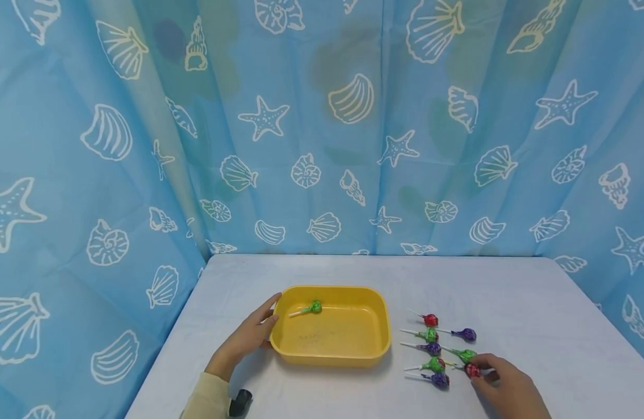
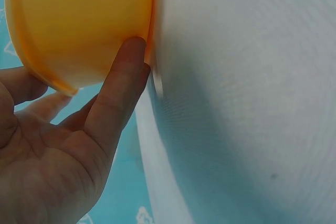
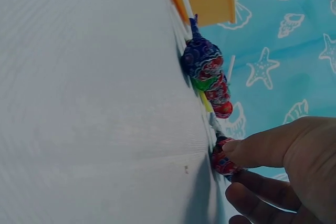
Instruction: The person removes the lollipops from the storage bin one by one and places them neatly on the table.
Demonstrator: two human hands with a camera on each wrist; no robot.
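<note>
My left hand (image 1: 248,336) rests against the left end of a yellow tray (image 1: 332,359), touching its rim and outer wall with spread, mostly straight fingers (image 2: 118,87). Inside the tray lies one green-wrapped lollipop (image 1: 315,306), its white stick pointing left. To the tray's right my right hand (image 1: 502,381) pinches a red-wrapped lollipop (image 3: 224,165) by its head between thumb and forefinger, low against the table. Beside it lie a green lollipop (image 1: 464,355), a purple one (image 1: 464,334) and more in a column, including a red one (image 1: 430,320) and a purple one (image 1: 439,380).
The table has a white cover (image 1: 520,302). A small black object (image 1: 240,402) lies by my left sleeve (image 1: 206,398) at the near edge. Behind and to the sides hangs a blue curtain (image 1: 322,145) with white shells and starfish.
</note>
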